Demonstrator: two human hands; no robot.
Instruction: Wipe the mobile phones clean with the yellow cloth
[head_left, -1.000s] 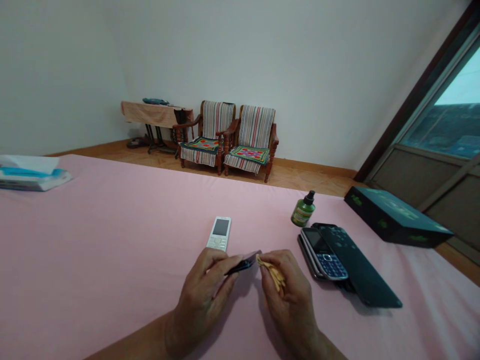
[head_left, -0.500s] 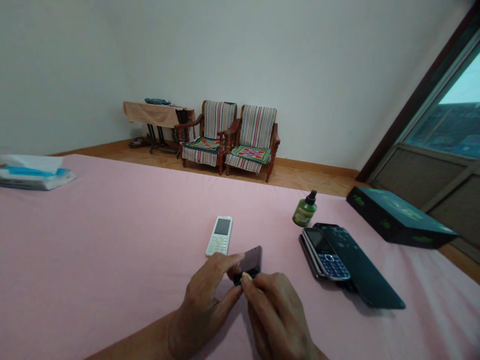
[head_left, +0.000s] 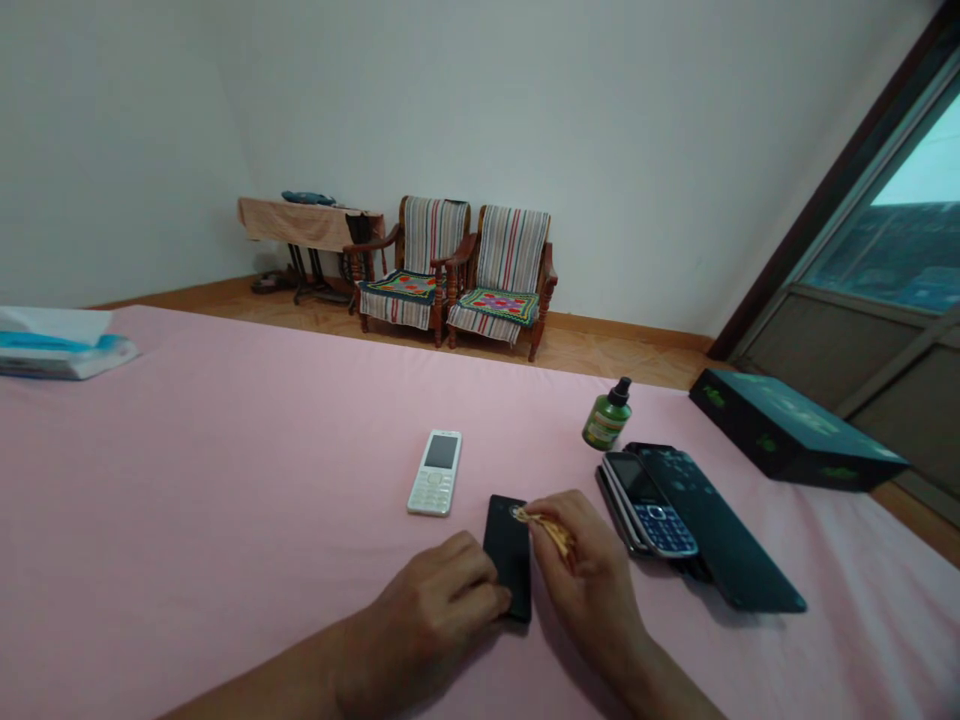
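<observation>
A black phone [head_left: 510,570] lies flat on the pink sheet, its round camera area at the far end. My left hand [head_left: 442,605] grips its near left side, with curled fingers resting on the surface. In my right hand [head_left: 589,570] is a crumpled yellowish cloth [head_left: 556,535], pinched between the fingers, its tip touching the phone by the camera area. Just beyond my left hand lies a white keypad phone [head_left: 435,474], screen up.
To the right, a blue keypad phone [head_left: 660,515] sits with other phones beside a long dark panel [head_left: 731,540]. Behind them stand a green spray bottle [head_left: 606,420] and a black box [head_left: 787,430]. A tissue pack [head_left: 67,355] lies far left on the pink sheet [head_left: 262,480].
The black phone has gone from tilted up between both hands to lying flat. My right hand has shifted to its far right side, and the yellowish cloth now shows clearly.
</observation>
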